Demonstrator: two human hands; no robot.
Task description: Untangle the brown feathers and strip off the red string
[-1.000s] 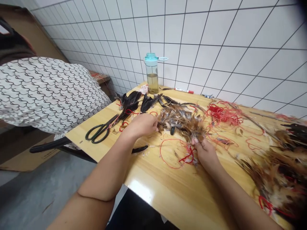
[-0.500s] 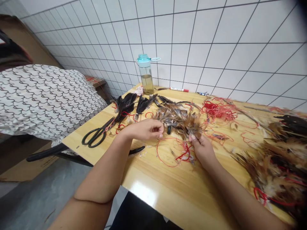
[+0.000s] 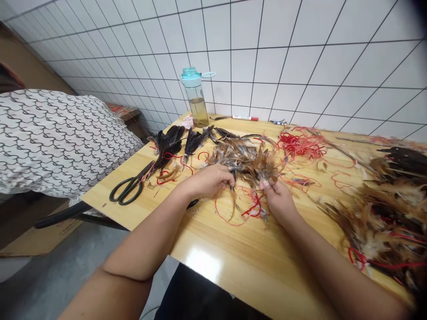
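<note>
Feathers [image 3: 245,162], light and limp, best taken by the quill; right hand [image 3: 278,200] pinched on some, left hand [image 3: 210,181] curled, hold unclear.

The label on the red-capped marker [image 3: 244,118] is too small to read.

Both bare arms are out in front, elbows low, with the left forearm [image 3: 147,235] angling in from the bottom left and the right forearm [image 3: 333,271] from the bottom right. The left hand [image 3: 210,181] is palm down, fingers curled into a loose pinch. The right hand [image 3: 278,201] is tilted up, fingertips [image 3: 266,184] pinched together. Hands are close, just not touching, tbh.
</note>
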